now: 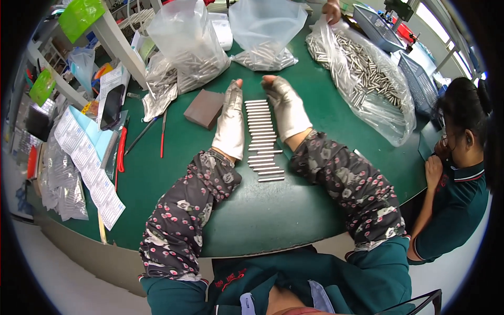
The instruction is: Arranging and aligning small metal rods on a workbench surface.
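A column of short shiny metal pins (261,124) lies on the green table (247,220), the pins side by side and pointing left to right. Those at the near end sit unevenly. My left hand (230,118), in a white glove with bare fingertips, stands on edge just left of the column, fingers straight. Opposite it, along the right side, my right hand (287,107) is in a similar glove, its fingers extended. Neither hand holds anything that I can see. A brown block (203,108) rests beside my left hand.
Beyond my hands stand clear bags of pins (197,65) (266,56). A large open bag of pins (362,73) lies at the right, touched by another person's hand (331,11). Papers (89,163), a phone (112,107) and red-handled pliers (122,149) lie left. A co-worker (457,173) sits right.
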Demonstrator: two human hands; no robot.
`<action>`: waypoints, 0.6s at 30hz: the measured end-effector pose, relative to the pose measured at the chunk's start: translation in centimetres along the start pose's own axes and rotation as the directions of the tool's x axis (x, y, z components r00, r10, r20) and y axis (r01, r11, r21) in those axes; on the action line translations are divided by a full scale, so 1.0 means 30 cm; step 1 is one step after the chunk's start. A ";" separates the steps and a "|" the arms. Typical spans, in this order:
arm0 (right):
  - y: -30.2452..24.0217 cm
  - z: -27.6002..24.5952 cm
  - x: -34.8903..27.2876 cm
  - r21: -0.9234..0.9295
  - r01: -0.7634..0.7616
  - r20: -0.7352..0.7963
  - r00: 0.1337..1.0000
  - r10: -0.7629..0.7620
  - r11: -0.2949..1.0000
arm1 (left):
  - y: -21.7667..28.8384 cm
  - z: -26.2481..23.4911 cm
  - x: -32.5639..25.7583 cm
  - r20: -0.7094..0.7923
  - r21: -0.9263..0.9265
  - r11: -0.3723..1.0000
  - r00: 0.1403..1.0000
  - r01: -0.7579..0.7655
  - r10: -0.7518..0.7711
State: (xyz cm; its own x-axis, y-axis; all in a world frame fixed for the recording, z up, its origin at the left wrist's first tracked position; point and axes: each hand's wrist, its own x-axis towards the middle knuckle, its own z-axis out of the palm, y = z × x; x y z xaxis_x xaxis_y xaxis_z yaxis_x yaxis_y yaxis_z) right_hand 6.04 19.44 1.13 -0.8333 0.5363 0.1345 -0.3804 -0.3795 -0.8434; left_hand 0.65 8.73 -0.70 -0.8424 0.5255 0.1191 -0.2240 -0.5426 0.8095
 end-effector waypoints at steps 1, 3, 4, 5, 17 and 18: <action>-0.003 -0.012 -0.007 -0.031 0.016 0.004 1.000 -0.016 0.999 | 0.013 -0.014 -0.017 0.046 -0.108 0.993 0.998 0.055 -0.050; 0.001 -0.030 -0.043 -0.172 0.045 0.055 0.998 -0.036 0.984 | 0.004 -0.088 -0.065 0.040 -0.010 0.998 0.997 -0.058 0.058; -0.002 -0.017 -0.074 -0.170 0.030 0.048 0.999 -0.022 0.985 | 0.009 -0.089 -0.108 0.050 0.031 0.996 0.995 -0.088 0.086; -0.016 -0.010 -0.110 -0.138 -0.012 0.070 0.997 0.022 0.990 | 0.048 -0.038 -0.142 0.049 0.028 0.997 0.996 -0.073 0.071; -0.021 0.025 -0.319 -0.368 0.163 0.184 0.978 -0.101 0.916 | 0.003 0.021 -0.301 0.082 -0.040 0.999 0.996 -0.034 0.038; -0.012 0.023 -0.309 -0.254 0.093 0.142 0.988 -0.058 0.963 | 0.002 0.029 -0.299 0.070 -0.095 0.995 0.997 -0.020 0.027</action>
State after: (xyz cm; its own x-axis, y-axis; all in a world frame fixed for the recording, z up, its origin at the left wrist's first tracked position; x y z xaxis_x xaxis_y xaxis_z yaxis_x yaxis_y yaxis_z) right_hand 13.63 14.08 0.56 -0.8585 0.4448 0.2553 -0.3413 -0.1239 -0.9318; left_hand 8.61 4.56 -1.22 -0.8118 0.5553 0.1807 -0.2527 -0.6130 0.7486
